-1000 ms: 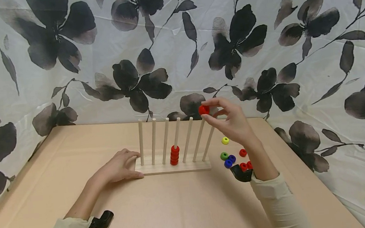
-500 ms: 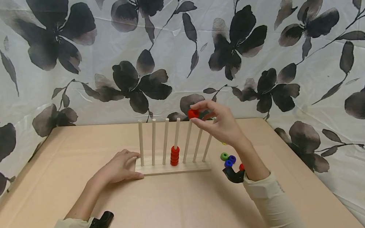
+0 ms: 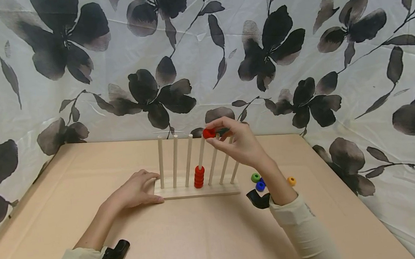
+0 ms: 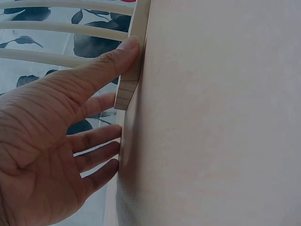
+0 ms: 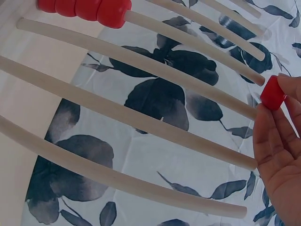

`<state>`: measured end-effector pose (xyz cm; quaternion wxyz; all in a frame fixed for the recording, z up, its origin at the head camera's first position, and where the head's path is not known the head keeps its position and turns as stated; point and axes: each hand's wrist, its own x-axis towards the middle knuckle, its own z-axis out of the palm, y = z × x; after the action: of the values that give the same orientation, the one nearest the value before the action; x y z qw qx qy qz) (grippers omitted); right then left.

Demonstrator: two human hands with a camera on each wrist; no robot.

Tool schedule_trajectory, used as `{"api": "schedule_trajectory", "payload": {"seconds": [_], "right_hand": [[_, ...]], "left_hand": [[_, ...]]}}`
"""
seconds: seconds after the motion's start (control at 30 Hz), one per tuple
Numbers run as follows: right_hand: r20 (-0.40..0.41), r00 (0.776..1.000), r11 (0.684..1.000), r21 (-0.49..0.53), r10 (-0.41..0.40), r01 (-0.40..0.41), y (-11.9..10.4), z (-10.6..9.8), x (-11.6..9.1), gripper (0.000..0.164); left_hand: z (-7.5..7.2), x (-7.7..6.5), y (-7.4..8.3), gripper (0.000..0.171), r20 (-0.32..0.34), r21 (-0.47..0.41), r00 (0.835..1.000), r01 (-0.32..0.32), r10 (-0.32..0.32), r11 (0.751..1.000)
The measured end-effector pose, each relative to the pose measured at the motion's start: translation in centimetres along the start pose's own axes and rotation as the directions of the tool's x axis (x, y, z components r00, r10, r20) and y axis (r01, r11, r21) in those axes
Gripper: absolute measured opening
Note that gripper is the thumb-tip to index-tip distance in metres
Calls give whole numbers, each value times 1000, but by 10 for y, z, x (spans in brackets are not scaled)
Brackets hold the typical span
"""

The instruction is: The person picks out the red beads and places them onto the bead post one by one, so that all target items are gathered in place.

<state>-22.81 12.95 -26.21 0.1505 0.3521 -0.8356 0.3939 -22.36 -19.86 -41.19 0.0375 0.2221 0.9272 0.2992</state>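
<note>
My right hand (image 3: 242, 143) pinches a red bead (image 3: 208, 133) between thumb and fingertips, close to the top of the middle peg of a wooden peg rack (image 3: 180, 193). In the right wrist view the held bead (image 5: 273, 93) is at the tip of that peg (image 5: 197, 48). Lower on the same peg sits a stack of several red beads (image 3: 198, 177). My left hand (image 3: 132, 190) grips the left end of the rack's base; in the left wrist view the thumb (image 4: 123, 52) lies on the base's edge, with the index finger on the other side.
Right of the rack, loose beads lie on the table (image 3: 188, 239): a green bead (image 3: 255, 178), a blue bead (image 3: 260, 186) and an orange bead (image 3: 291, 181). My right forearm covers part of that area. A floral cloth (image 3: 200, 55) hangs behind the table.
My right hand has moved left with the red bead, from above the rack's right-hand pegs to the middle peg's top. The orange bead has come into sight. My left hand and the rack have stayed put.
</note>
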Motion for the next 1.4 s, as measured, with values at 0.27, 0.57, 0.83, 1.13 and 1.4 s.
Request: {"api": "schedule_trajectory", "payload": {"seconds": [0.27, 0.57, 0.83, 1.13, 1.4], "right_hand": [[10, 1000, 1000, -10, -8, 8, 1, 4, 3, 33], [35, 998, 997, -62, -51, 53, 3, 7, 4, 35], [110, 992, 982, -175, -58, 76, 1, 9, 1, 41], [74, 991, 979, -161, -114, 124, 5, 10, -3, 37], [21, 991, 985, -108, -133, 135, 4, 7, -15, 35]], "left_hand": [[-1, 0, 0, 77, 1, 4, 1000, -1, 1, 1000], [-1, -1, 0, 78, -1, 3, 1000, 1, -1, 1000], [1, -2, 1, 78, -8, 7, 1000, -4, 4, 1000], [1, -2, 2, 77, -12, 6, 1000, -5, 5, 1000], [1, -2, 4, 78, -5, 7, 1000, 4, -4, 1000]]}}
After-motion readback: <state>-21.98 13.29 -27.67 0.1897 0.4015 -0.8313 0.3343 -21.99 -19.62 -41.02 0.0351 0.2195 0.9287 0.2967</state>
